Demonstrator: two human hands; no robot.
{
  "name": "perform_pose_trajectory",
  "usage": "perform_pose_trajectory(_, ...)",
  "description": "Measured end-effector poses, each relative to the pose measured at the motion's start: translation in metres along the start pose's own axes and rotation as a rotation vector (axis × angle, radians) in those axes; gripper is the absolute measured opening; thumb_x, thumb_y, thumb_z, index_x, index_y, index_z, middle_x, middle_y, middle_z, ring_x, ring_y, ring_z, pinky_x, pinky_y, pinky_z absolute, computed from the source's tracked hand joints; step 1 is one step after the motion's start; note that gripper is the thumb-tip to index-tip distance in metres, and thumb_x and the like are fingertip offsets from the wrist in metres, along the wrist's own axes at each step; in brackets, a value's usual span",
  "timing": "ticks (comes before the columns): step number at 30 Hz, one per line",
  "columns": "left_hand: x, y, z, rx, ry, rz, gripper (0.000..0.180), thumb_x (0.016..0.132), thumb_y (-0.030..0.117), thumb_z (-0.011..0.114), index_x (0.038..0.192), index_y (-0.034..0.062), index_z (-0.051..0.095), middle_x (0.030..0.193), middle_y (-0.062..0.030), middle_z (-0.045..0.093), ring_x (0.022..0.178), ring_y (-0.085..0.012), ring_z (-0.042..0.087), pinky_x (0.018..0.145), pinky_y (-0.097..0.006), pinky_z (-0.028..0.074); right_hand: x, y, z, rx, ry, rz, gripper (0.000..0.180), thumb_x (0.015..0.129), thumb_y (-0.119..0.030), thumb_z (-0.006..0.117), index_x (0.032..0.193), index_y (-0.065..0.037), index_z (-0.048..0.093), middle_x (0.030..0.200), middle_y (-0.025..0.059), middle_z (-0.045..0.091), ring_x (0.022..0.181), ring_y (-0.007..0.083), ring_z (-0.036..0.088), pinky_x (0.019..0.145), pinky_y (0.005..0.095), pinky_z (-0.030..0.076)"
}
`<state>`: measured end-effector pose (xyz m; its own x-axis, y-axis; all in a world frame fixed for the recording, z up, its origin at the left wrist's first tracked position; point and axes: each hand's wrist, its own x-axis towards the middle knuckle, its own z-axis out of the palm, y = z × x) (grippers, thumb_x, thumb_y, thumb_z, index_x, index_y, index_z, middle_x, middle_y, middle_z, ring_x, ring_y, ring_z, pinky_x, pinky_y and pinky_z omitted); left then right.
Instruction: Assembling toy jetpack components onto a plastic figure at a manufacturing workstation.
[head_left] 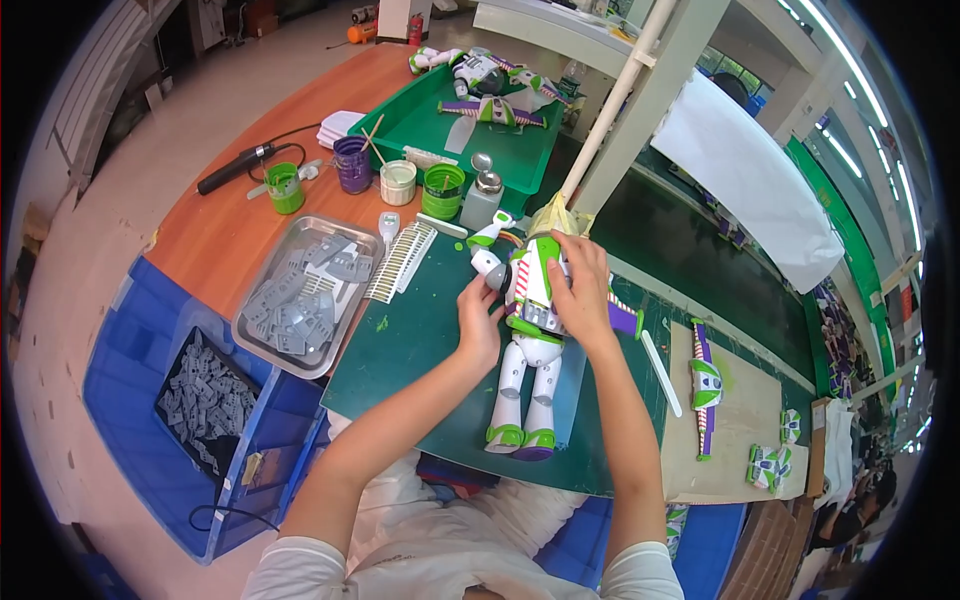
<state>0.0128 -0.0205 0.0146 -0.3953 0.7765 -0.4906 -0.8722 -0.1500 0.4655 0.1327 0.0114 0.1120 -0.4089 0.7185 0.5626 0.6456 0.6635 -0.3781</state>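
Note:
A white, green and purple toy space-suit figure (535,345) lies on the green table mat, feet toward me. Yellowish plastic film (560,215) covers its head end. My left hand (481,318) is closed at the figure's left side, fingertips on its bent arm (489,266). From the right, my right hand (584,290) grips the torso, thumb on the front and fingers over the upper edge. A purple wing tip (626,319) sticks out beside my right wrist. Whether either hand also holds a small part is hidden.
Left of the mat, a metal tray (262,338) holds grey parts beside a white slotted strip (402,262). Paint pots (440,192), a dispenser bottle (482,204) and a green bin (400,110) stand behind. A winged piece (706,385) lies right; a blue crate (130,400) stands lower left.

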Motion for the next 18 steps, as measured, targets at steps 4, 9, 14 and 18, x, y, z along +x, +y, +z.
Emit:
perform_pose_trajectory(4,0.011,-0.007,0.013,0.244,-0.433,-0.046,0.042,0.087,0.030,0.060,0.116,0.0040,0.045,0.107,-0.0076,0.056,0.095,-0.0164,0.056,0.081,-0.029,0.047,-0.002,0.001,-0.003,-0.044,-0.017,0.042,0.033,0.087,-0.019,0.051,0.117,-0.006,0.056,0.123,0.0134,0.051,0.121,0.0315,0.041,0.102,0.0415,0.027)
perform_pose_trajectory(9,0.022,-0.010,0.005,0.314,-0.527,0.054,0.048,0.086,0.029,0.065,0.120,0.0021,0.045,0.111,-0.0087,0.055,0.098,-0.0145,0.055,0.085,-0.028,0.045,0.009,0.016,0.002,-0.151,0.015,0.016,0.030,0.089,-0.019,0.048,0.113,-0.005,0.059,0.120,0.0148,0.055,0.116,0.0309,0.046,0.101,0.0398,0.031)
perform_pose_trajectory(14,0.022,-0.008,0.000,0.459,-0.564,0.302,0.041,0.085,0.019,0.065,0.118,0.0010,0.048,0.107,-0.0077,0.058,0.094,-0.0145,0.056,0.082,-0.027,0.046,0.005,0.019,-0.001,0.020,0.053,0.074,0.030,0.089,-0.019,0.049,0.112,-0.003,0.059,0.115,0.0157,0.058,0.109,0.0326,0.051,0.095,0.0389,0.039)
perform_pose_trajectory(18,0.011,-0.003,0.008,0.478,-0.474,0.230,0.033,0.080,0.004,0.062,0.112,0.0025,0.053,0.105,-0.0074,0.060,0.093,-0.0134,0.057,0.083,-0.027,0.046,0.003,0.022,0.000,0.049,0.079,0.132,0.031,0.087,-0.022,0.052,0.109,-0.001,0.059,0.112,0.0149,0.060,0.107,0.0322,0.052,0.094,0.0399,0.039)
